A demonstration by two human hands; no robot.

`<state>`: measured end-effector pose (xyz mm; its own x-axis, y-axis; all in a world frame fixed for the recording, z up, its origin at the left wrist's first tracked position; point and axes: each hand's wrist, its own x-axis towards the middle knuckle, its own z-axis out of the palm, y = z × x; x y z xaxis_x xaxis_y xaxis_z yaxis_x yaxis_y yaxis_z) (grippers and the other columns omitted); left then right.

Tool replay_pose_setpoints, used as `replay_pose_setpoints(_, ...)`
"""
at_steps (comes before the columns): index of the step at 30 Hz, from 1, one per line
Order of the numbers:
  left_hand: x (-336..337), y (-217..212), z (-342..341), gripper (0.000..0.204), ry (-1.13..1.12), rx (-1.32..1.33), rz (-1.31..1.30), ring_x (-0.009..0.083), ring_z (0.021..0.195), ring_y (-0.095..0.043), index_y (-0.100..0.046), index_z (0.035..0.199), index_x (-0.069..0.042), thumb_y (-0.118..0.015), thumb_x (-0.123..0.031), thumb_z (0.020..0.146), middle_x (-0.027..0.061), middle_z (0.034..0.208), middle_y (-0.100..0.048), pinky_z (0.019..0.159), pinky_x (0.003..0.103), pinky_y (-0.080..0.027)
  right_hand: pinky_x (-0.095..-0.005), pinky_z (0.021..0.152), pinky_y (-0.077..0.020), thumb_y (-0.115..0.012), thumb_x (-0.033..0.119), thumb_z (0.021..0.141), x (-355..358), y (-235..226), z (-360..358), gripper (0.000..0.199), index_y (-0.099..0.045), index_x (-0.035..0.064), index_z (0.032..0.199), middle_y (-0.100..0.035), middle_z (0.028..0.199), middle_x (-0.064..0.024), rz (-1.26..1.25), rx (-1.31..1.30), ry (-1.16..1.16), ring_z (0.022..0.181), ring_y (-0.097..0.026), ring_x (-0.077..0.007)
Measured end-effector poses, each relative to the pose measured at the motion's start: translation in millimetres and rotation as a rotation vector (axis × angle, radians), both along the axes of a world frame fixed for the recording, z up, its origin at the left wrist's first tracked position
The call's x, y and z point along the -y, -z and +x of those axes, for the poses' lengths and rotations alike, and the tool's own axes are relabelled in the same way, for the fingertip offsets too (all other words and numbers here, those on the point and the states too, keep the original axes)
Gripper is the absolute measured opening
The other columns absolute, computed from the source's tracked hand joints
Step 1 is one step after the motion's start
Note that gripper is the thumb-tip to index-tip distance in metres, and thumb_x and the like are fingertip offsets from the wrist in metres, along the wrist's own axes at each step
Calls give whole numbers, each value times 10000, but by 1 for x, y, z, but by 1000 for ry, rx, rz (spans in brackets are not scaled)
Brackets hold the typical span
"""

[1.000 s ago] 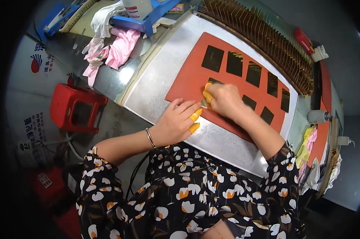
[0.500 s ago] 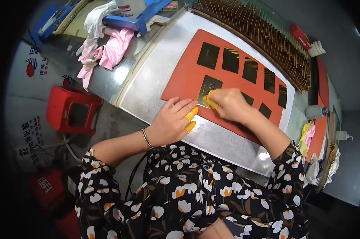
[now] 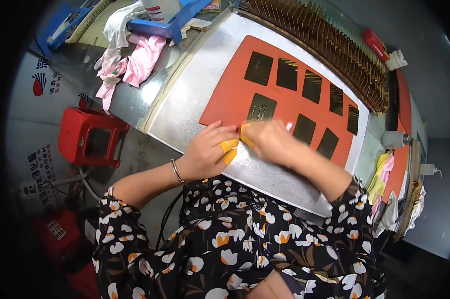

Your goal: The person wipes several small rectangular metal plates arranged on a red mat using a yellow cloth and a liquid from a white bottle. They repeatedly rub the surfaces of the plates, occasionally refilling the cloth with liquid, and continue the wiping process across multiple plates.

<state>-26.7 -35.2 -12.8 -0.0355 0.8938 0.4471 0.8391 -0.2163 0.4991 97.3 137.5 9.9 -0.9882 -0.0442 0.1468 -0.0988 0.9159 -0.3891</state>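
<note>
My left hand [image 3: 207,152] rests at the near left edge of an orange mat [image 3: 225,99], fingers stretched out. Yellow finger covers sit on some of its fingers. Right beside it, my right hand [image 3: 270,142] is closed, with yellow covers on its fingers too. A small pale pink tip [image 3: 288,126] shows behind the right hand; whatever its fingers hold is hidden. Just beyond both hands lies a dark card [image 3: 261,106] with fine light markings, its near end partly covered by the right hand. Several more dark shiny cards [image 3: 259,68] lie in two rows on the mat.
Along the far side runs a rack [image 3: 324,50] of upright cards. Pink cloth [image 3: 144,60] and a blue holder [image 3: 158,27] with a bottle are at the left. A grey bottle [image 3: 394,140] and yellow cloth [image 3: 379,177] lie right. A red stool [image 3: 88,137] stands below.
My right hand has moved left and nearer to me, off the marked card and up to my left hand. More of the near-row cards shows; the left hand has shifted slightly left.
</note>
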Motion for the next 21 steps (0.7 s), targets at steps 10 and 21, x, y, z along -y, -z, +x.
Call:
replay_pose_setpoints(10,-5,-9,6,450,7,-123,-140,284,1176,-477,-534,1169,-9,-647,-221,788,120,1290,-498,1005,458,-336,-431,514,-467,-597,65,720,-25,-10,13,70,-573,41,781,-597,657,-141,19,-73,163,613,-612,-326)
replay_pose_setpoints(21,-2,-7,2,447,25,-56,-151,273,1230,-452,-543,1167,-17,-661,-150,757,112,1298,-509,1037,450,-310,-444,529,-469,-560,103,765,7,-9,30,87,-531,28,733,-581,636,-146,-43,87,14,580,-601,-316)
